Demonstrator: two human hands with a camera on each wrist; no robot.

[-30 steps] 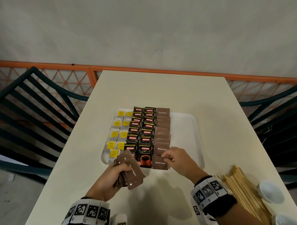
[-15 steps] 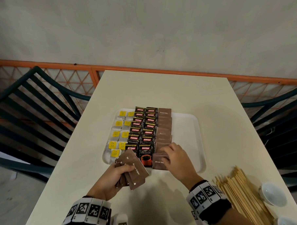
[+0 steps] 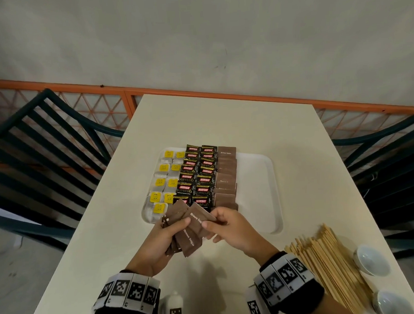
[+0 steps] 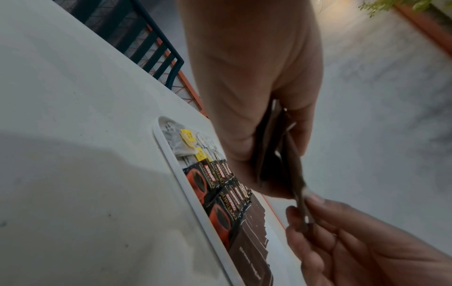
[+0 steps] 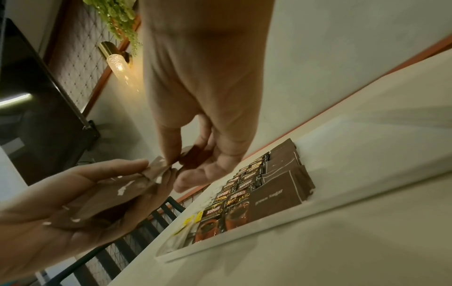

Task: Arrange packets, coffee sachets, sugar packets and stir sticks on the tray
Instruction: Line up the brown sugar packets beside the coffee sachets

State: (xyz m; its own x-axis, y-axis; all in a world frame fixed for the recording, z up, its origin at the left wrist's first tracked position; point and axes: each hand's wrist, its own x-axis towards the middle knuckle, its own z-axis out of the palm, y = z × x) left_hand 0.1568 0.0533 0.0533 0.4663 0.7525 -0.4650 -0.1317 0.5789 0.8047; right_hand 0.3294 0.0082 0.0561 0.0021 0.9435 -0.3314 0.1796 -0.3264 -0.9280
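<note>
A white tray [image 3: 269, 189] holds rows of yellow-tagged tea bags [image 3: 165, 183], black coffee sachets [image 3: 199, 173] and brown sugar packets [image 3: 226, 177]. My left hand [image 3: 157, 242] grips a fanned stack of brown sugar packets [image 3: 184, 231] just in front of the tray's near edge. My right hand [image 3: 230, 227] pinches the top packet [image 3: 199, 219] of that stack between thumb and fingers. The wrist views show the same pinch: the right hand [image 5: 176, 168] on the packet edge [image 5: 156, 168], the left hand [image 4: 259, 139] around the stack [image 4: 276, 147].
A pile of wooden stir sticks [image 3: 329, 267] lies on the table at the near right, beside two small white cups [image 3: 372, 261]. Dark green chairs [image 3: 35, 150] stand on both sides of the table. The tray's right half is bare.
My right hand left the nearest sugar packet on the tray and came back to the stack in my left hand, where it now pinches the top packet.
</note>
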